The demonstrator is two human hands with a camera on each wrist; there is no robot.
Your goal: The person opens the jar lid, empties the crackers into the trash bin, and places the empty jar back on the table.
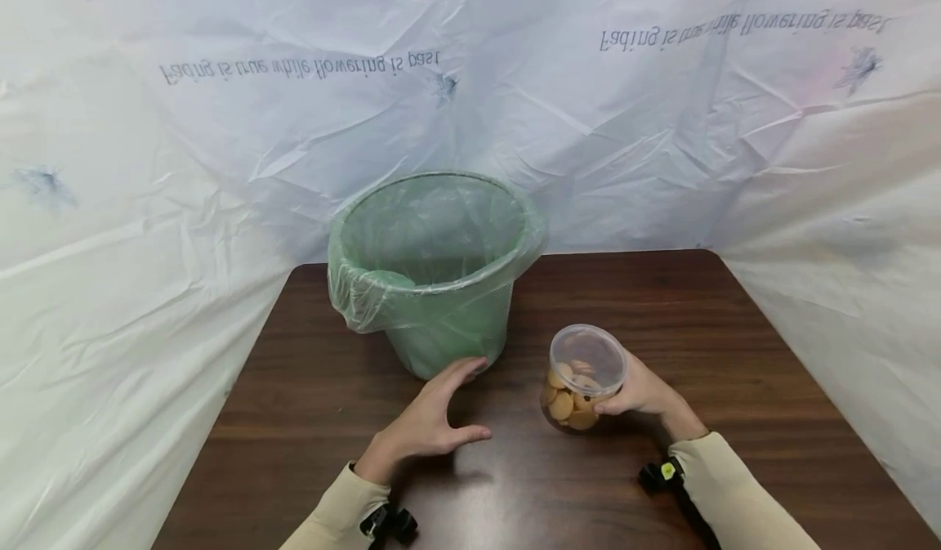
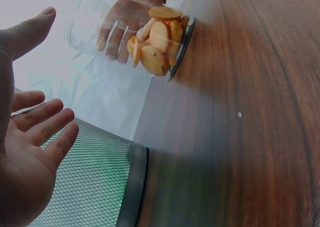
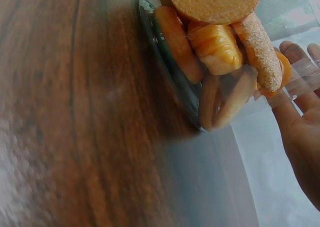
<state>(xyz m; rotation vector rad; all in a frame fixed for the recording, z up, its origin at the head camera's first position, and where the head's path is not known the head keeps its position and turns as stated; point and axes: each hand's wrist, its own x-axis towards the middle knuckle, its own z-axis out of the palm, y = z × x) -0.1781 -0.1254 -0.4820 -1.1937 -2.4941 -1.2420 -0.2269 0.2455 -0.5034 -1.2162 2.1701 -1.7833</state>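
Observation:
A clear plastic jar with several round, golden cookies in its lower part stands upright at the right of the table. My right hand grips it from the right side, thumb in front and fingers behind. In the right wrist view, the cookies show close up, one of them sugar-coated. Whether a clear lid covers the jar, I cannot tell. My left hand hovers left of the jar with nothing in it, thumb and fingers spread apart, just in front of the green bin.
The mesh bin, lined with a thin translucent bag, stands at the back left of the dark wooden table. A white sheet with printed writing hangs behind and along both sides.

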